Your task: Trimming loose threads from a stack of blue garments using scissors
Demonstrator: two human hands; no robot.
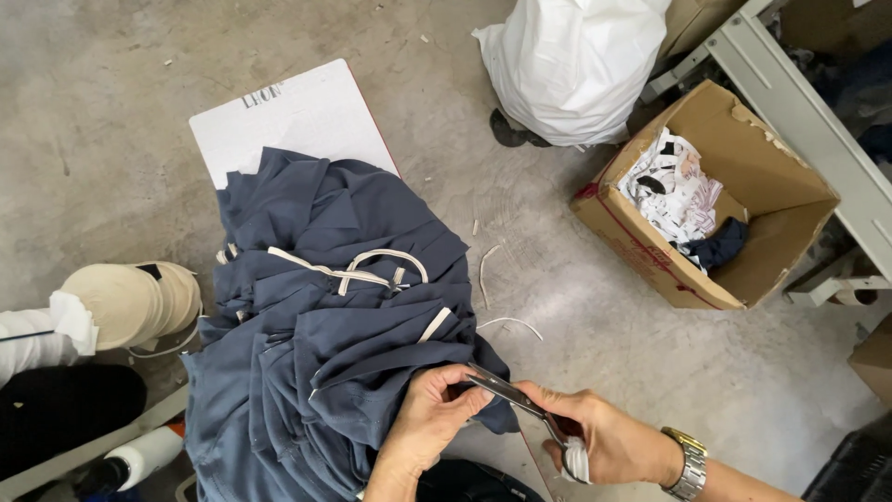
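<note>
A heap of dark blue fabric pieces (pixel 325 279) with white trim strips lies on a white board (pixel 288 112). My left hand (pixel 429 418) grips the near edge of the blue fabric. My right hand (pixel 595 437), with a metal watch on its wrist, holds a pair of scissors (pixel 516 398) whose blades point left and meet the fabric at my left fingers.
An open cardboard box (pixel 641 246) holding paper and cloth scraps stands at the right on the concrete floor. A stuffed white bag (pixel 571 65) sits behind it. Another person in a beige cap (pixel 125 302) crouches at the left. White trim offcuts (pixel 511 323) lie on the floor.
</note>
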